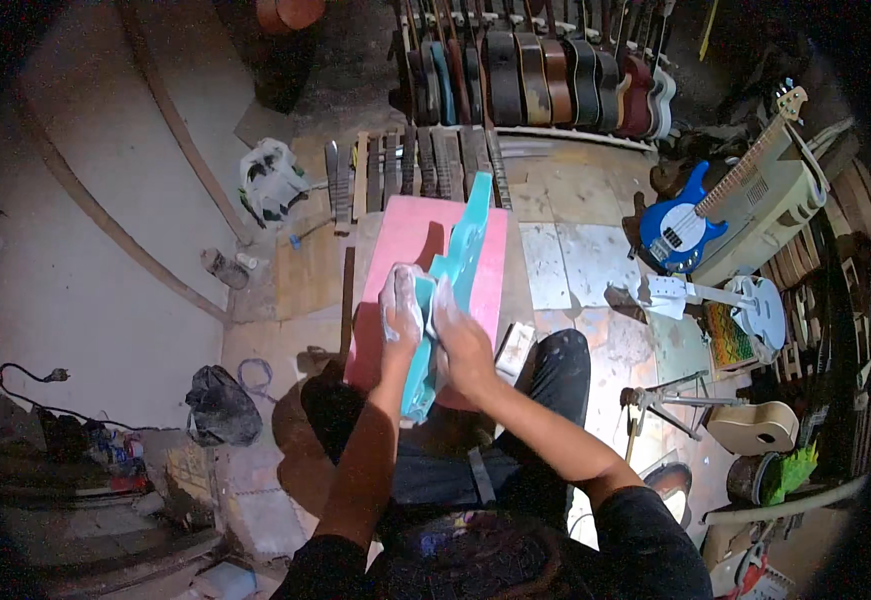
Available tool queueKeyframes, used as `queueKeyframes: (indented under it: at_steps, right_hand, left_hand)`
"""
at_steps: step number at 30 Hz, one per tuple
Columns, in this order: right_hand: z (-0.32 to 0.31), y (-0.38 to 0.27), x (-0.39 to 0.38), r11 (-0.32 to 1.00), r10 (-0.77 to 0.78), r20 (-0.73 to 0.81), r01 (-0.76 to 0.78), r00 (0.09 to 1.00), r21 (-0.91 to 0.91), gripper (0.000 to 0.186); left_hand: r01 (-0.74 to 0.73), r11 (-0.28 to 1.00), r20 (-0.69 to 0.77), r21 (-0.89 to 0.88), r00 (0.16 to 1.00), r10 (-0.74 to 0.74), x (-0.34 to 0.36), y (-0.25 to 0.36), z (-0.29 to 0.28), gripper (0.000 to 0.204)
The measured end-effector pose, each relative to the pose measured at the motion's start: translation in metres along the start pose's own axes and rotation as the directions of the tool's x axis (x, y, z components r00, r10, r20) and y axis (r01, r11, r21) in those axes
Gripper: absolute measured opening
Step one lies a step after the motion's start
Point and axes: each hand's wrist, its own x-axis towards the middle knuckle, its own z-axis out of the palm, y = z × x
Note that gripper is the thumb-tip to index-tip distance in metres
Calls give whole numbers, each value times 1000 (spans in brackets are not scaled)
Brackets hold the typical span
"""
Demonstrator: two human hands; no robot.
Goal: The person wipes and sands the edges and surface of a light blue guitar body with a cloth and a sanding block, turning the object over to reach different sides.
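A turquoise electric guitar body [469, 240] stands tilted on its edge over a pink board [411, 228] in front of me. My left hand [401, 315], its fingers covered in white dust, is closed on the left side of the body. My right hand [459, 343], also whitened at the fingers, wraps round the right side, close beside the left. Whether a small pad or paper sits under the fingers cannot be made out. A pale block-shaped object [516, 350] lies by the board's right edge, near my knee.
Several guitar necks [426, 165] lie in a row beyond the board, with a rack of guitars [556, 80] behind them. On the right stand a blue bass [681, 225], a pale blue guitar [756, 310] and a metal stand [666, 400]. A black bag [224, 405] sits at left.
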Motion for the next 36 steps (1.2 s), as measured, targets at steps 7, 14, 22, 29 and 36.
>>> queueKeyframes:
  at_steps: [7, 14, 22, 29, 36]
  right_hand:
    - [6, 8, -28, 999, -49, 62, 48, 997, 17, 62]
    - [3, 14, 2, 998, -48, -33, 46, 998, -51, 62]
    - [-4, 24, -43, 973, -205, 240, 225, 949, -56, 66]
    - [6, 19, -77, 974, -226, 360, 198, 905, 114, 74]
    - [9, 9, -74, 977, -169, 283, 123, 944, 173, 75]
  left_hand:
    - [33, 999, 43, -32, 999, -32, -3, 6, -3, 42]
    - [57, 997, 13, 48, 998, -58, -4, 1, 1, 38]
    - [51, 998, 60, 39, 997, -53, -2, -5, -16, 41]
    - [69, 998, 127, 8, 989, -69, 12, -12, -16, 44]
    - [122, 991, 378, -56, 921, -92, 23, -23, -33, 47]
